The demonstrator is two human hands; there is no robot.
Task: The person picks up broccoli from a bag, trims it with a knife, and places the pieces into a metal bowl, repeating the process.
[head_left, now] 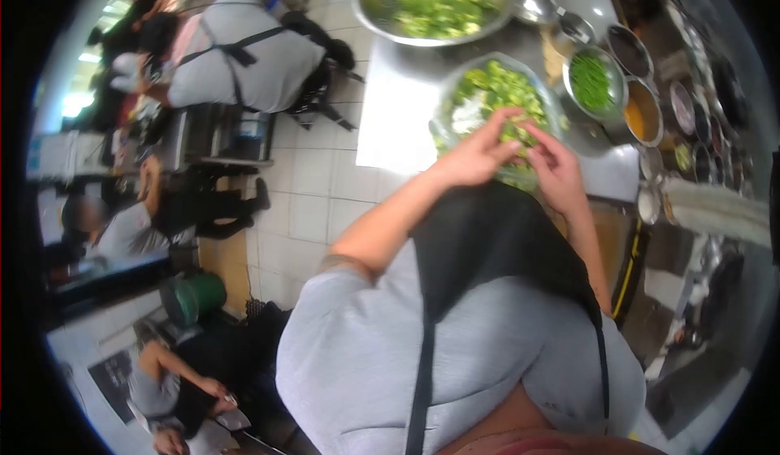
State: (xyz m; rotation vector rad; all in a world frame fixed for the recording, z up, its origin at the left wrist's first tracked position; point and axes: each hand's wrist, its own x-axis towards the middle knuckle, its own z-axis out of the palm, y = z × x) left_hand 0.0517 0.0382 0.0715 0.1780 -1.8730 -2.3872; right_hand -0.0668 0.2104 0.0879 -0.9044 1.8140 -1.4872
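Note:
Both my hands hover over a bowl (439,122) that looks translucent or lined, filled with chopped green vegetables (508,81). A heap of something white (469,116) lies on the vegetables toward the bowl's left side. My left hand (486,148) reaches in from the left, its fingers stretched forward and the thumb apart from them. Close beside it, my right hand (559,169) has bent fingers spread apart, tips toward the left hand. Green pieces show between the hands. Nothing held is visible in either hand.
A large metal bowl (370,20) of chopped greens stands farther back on the steel table (394,114). To the right are a pot of chopped green herbs (591,81), a container of orange sauce (640,118) and a ladle (577,28). Several co-workers (244,57) are at left.

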